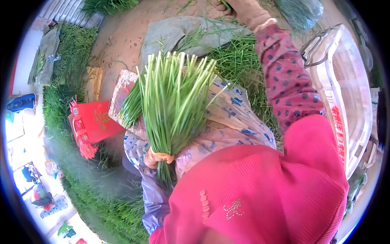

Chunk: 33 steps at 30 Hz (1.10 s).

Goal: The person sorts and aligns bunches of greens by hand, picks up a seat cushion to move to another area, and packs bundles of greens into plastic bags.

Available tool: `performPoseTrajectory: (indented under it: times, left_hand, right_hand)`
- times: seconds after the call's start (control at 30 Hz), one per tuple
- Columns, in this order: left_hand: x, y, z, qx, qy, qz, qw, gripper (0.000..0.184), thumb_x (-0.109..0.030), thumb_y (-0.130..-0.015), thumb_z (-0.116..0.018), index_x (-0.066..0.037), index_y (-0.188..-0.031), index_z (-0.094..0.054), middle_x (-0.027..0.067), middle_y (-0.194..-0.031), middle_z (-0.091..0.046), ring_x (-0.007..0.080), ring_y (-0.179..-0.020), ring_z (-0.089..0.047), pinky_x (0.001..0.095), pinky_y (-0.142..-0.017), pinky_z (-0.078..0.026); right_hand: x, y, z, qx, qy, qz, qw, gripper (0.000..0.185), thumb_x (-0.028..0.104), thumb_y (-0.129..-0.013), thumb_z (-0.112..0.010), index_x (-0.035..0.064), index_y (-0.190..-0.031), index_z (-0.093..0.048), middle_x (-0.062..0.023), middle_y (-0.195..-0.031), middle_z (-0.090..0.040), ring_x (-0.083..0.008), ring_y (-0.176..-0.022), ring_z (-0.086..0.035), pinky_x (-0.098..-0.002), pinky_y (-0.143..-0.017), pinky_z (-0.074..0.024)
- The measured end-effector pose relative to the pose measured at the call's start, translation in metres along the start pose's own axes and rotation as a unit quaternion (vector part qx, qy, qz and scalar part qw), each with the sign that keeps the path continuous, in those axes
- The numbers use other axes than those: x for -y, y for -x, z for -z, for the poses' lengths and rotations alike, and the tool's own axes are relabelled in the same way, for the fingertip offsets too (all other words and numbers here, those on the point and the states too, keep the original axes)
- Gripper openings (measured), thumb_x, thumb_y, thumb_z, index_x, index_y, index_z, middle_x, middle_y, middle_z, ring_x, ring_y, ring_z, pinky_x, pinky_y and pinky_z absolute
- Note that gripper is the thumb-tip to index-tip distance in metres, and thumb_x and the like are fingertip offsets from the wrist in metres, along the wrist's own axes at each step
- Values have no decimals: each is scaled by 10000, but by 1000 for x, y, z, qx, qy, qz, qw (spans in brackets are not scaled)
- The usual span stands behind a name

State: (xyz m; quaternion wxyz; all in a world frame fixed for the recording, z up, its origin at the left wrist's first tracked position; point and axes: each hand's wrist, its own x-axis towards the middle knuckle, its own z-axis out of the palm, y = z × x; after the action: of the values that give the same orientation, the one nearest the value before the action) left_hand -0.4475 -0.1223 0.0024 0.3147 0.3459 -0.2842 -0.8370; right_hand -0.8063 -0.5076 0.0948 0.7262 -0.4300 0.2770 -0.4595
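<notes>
My left hand (159,157), in a tan glove, is closed round the lower part of a thick bundle of green stalks (172,97). Its pale cut ends point up and away from me. The bundle lies over a plastic sheet with blue prints (235,118) on my lap. At the top edge, my right hand (237,10) reaches far forward, also gloved; its curled fingers are partly cut off by the frame, with a bit of green stalk between them. A smaller bunch of green stalks (131,106) rests on a patterned box (122,91) beside the big bundle.
Loose stalks (239,53) lie on a grey-green cloth (162,34). A red box (97,120) with red ties (84,138) stands left, beside piled greens (109,203). At the right is a white basket (353,93); a plastic-wrapped bundle (302,12) lies at the top right.
</notes>
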Motion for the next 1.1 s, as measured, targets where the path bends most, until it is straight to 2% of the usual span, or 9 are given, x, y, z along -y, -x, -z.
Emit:
performPoseTrajectory:
  times: [0.07,0.2,0.27,0.5,0.6,0.7,0.83,1.0,1.1]
  left_hand:
    - [-12,-5,-9,3,5,-12,1000,307,-33,-744,-727,51,-971,-539,117,-647,-568,194,-522,-523,327,-451,-391]
    - [-5,-9,13,33,-5,-14,999,422,-40,-738,-743,58,-1063,-494,130,-661,-564,212,-526,-524,332,-454,-385]
    - [-9,-10,9,54,-41,0,998,451,-41,-733,-751,55,-1082,-482,132,-673,-564,217,-529,-528,335,-455,-383]
    - [11,7,20,-56,-39,2,998,622,-192,-661,-854,30,-1101,-474,114,-710,-553,234,-543,-550,362,-464,-409]
    - [13,4,18,-68,-40,28,996,638,-220,-650,-867,36,-1092,-484,109,-706,-559,227,-548,-556,355,-457,-411]
    - [1,-4,6,-77,-40,0,996,649,-228,-633,-877,39,-1086,-495,101,-695,-564,217,-542,-553,343,-453,-418]
    - [-18,-10,-9,-99,-128,11,987,399,-109,-623,-804,12,-930,-579,55,-688,-576,179,-552,-553,323,-458,-428]
    - [-37,-17,-40,-148,-260,16,954,178,-38,-602,-715,-12,-746,-614,19,-684,-586,150,-565,-553,304,-463,-429]
    - [-34,-14,-43,-182,-163,3,970,162,-31,-620,-716,-4,-745,-617,28,-685,-591,159,-569,-558,300,-473,-433]
  right_hand:
    - [10,25,-13,53,372,-53,925,416,233,-853,-629,109,-1245,-562,-68,-962,-671,-171,-729,-642,-299,-712,-520]
    - [-34,74,-26,177,424,88,884,495,202,-817,-651,98,-1287,-533,-53,-891,-669,-122,-703,-617,-289,-673,-513]
    - [-37,90,-49,265,363,-126,884,534,179,-807,-648,77,-1312,-511,-37,-814,-657,-104,-695,-593,-289,-655,-502]
    - [-21,68,-24,-77,293,-43,952,178,92,-894,-572,45,-1039,-664,-17,-905,-645,-72,-625,-505,-213,-562,-444]
    - [10,71,-46,112,411,-51,903,297,168,-842,-646,45,-1112,-639,-44,-1011,-644,-143,-904,-592,-293,-801,-486]
    - [3,84,-79,250,508,63,822,445,311,-752,-726,51,-1105,-649,-103,-986,-584,-227,-911,-589,-389,-804,-462]
    - [-34,89,-110,160,678,66,715,524,238,-672,-781,44,-1132,-622,-186,-1454,-334,-378,-1336,-332,-412,-1046,-363]
    - [-58,101,-105,181,673,265,666,479,279,-734,-695,99,-1168,-606,-174,-1390,-418,-410,-1210,-443,-477,-950,-420]
    - [-72,94,-94,162,709,82,681,323,259,-779,-647,71,-1040,-622,-163,-1231,-535,-386,-1056,-553,-473,-857,-461]
